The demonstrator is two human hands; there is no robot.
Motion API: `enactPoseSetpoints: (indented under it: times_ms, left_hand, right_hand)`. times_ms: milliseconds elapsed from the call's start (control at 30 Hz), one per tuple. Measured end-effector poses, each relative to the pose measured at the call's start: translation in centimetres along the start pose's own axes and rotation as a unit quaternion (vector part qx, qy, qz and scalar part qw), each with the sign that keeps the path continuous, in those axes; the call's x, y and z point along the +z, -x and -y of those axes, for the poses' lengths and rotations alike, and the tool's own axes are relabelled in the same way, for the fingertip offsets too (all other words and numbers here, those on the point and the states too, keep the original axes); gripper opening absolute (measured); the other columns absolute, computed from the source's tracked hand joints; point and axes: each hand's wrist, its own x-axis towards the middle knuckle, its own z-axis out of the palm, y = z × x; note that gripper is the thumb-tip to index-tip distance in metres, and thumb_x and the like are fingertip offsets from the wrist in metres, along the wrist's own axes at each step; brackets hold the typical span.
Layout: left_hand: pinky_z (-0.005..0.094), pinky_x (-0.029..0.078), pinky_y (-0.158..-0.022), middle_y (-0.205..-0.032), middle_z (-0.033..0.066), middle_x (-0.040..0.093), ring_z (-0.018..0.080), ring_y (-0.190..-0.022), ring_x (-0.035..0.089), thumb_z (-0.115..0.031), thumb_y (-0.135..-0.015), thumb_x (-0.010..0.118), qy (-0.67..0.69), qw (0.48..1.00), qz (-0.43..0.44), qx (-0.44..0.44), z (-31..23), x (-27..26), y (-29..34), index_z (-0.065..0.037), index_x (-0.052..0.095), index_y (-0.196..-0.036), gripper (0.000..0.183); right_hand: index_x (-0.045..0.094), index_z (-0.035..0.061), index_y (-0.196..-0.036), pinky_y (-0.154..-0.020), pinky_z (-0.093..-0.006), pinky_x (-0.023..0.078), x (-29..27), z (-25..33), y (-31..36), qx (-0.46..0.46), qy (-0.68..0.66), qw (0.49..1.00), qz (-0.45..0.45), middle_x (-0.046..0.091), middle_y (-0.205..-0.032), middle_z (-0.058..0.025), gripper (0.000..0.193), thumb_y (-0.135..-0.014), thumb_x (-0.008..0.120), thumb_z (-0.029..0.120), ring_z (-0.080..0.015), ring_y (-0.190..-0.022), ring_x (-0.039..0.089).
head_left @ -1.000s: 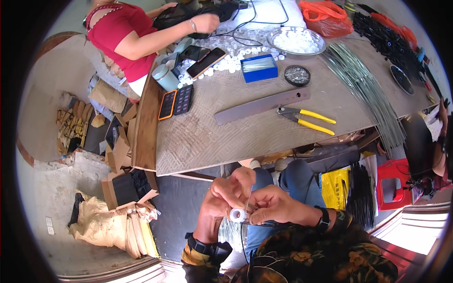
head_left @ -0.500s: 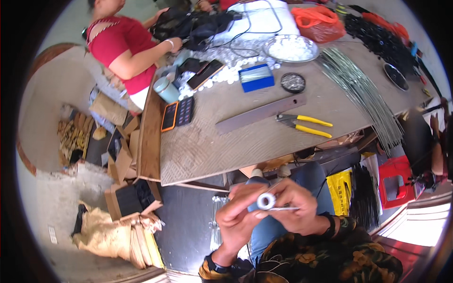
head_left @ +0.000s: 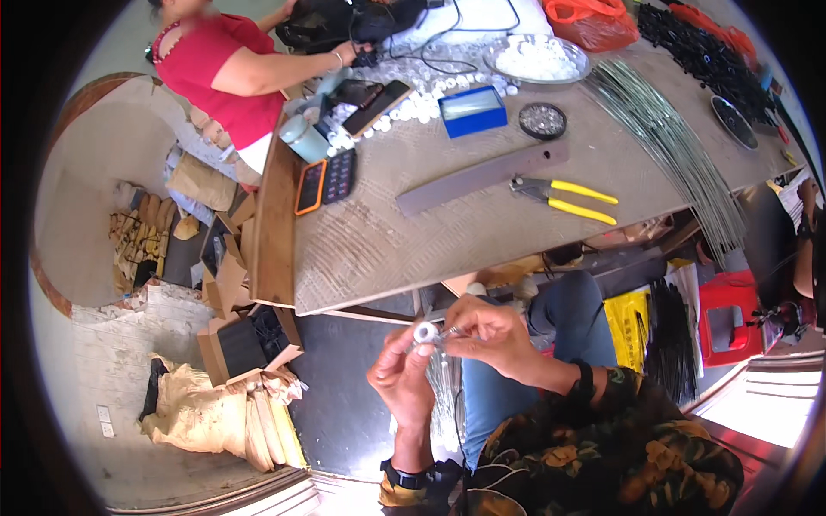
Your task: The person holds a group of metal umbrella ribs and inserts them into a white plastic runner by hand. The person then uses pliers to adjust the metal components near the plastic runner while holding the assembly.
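Ahead of the right hand (head_left: 499, 340), passage exists over the near edge of the table (head_left: 370, 249) as far as the metal bar (head_left: 483, 179). Farther right, the pliers (head_left: 559, 205) and the wire bundle (head_left: 668, 148), which overhangs the near edge, obstruct access.

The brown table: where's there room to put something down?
Biggest bare patch: front left, between the orange-edged device, flat metal bar and front edge. A smaller one: between yellow-handled pliers and wire bundle. Crowded: the back, with white rings.
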Motion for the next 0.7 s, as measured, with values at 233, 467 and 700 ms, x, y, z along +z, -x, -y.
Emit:
enactPoseSetpoints:
  times_ms: [233, 467, 700]
  left_hand:
    - [0.0288, 0.044, -0.080, -0.090, 0.0128, 0.063, 0.0165, -0.082, 0.058, 0.004, -0.075, 0.058, 0.004, 1.000, -0.027, 0.006, -0.7, 0.8, -1.1, 0.004, 0.060, -0.094, 0.020]
    - [0.0278, 0.044, -0.078, -0.089, 0.0114, 0.062, 0.0157, -0.081, 0.058, 0.003, -0.075, 0.059, -0.009, 0.999, -0.042, 0.012, -0.8, 0.9, -1.2, 0.004, 0.061, -0.094, 0.019]
    - [0.0268, 0.042, -0.079, -0.087, 0.0093, 0.062, 0.0136, -0.080, 0.056, 0.001, -0.074, 0.060, -0.035, 0.999, -0.024, 0.034, -0.5, 1.0, -0.6, 0.003, 0.061, -0.092, 0.018]
  right_hand:
    - [0.049, 0.0021, -0.093, -0.066, -0.0209, 0.039, 0.3, 0.3, -0.6, 0.043, 0.031, 0.998, -0.019, 0.051, -0.082, -0.0002, 0.017, -0.080, 0.060, 0.004, -0.0057, -0.077, 0.048]
    - [0.057, -0.0015, -0.081, -0.063, -0.0211, 0.039, 0.7, 0.8, -1.3, -0.014, 0.112, 0.994, -0.011, 0.052, -0.078, -0.0026, 0.010, -0.075, 0.064, 0.003, -0.0073, -0.074, 0.049]
    - [0.057, -0.0022, -0.083, -0.056, -0.0217, 0.036, 0.9, 1.2, -0.4, -0.066, 0.188, 0.980, -0.015, 0.051, -0.073, -0.0033, 0.010, -0.076, 0.062, 0.003, -0.0063, -0.066, 0.045]
